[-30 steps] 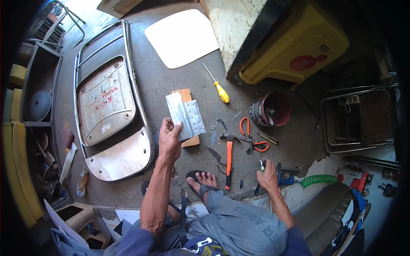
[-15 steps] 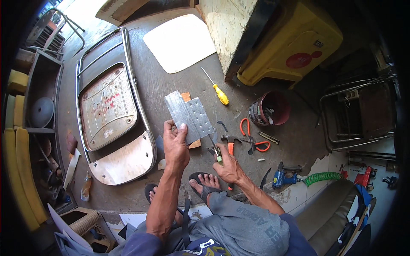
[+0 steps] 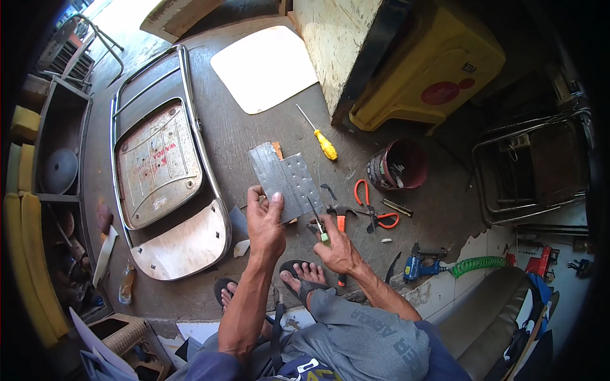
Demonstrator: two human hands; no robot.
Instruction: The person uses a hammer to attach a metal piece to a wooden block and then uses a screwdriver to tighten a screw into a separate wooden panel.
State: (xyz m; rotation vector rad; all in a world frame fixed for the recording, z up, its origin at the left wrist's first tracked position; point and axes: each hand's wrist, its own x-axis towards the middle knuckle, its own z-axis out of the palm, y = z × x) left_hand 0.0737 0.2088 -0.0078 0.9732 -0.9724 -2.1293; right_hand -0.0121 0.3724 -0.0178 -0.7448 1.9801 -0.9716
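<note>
My left hand pinches a grey sheet piece by its lower left side, thumb on top. The piece has an uneven outline and rows of small dimples on its right part. My right hand is closed round a thin pointed tool with a green handle. Its dark tip lies at the sheet's lower right edge; whether it pierces the sheet I cannot tell. An orange-brown block shows partly behind the sheet. Below the tool, a hammer lies on the floor, partly hidden by my right hand.
Orange-handled pliers, a yellow screwdriver and a bucket stand or lie to the right. A folding chair frame lies left, a white panel beyond. A blue air tool with a green coiled hose is at the lower right.
The sheet has come slightly nearer to me in my left hand. The tool's tip now overlaps the sheet's lower right edge a little more. Both grips are the same.
</note>
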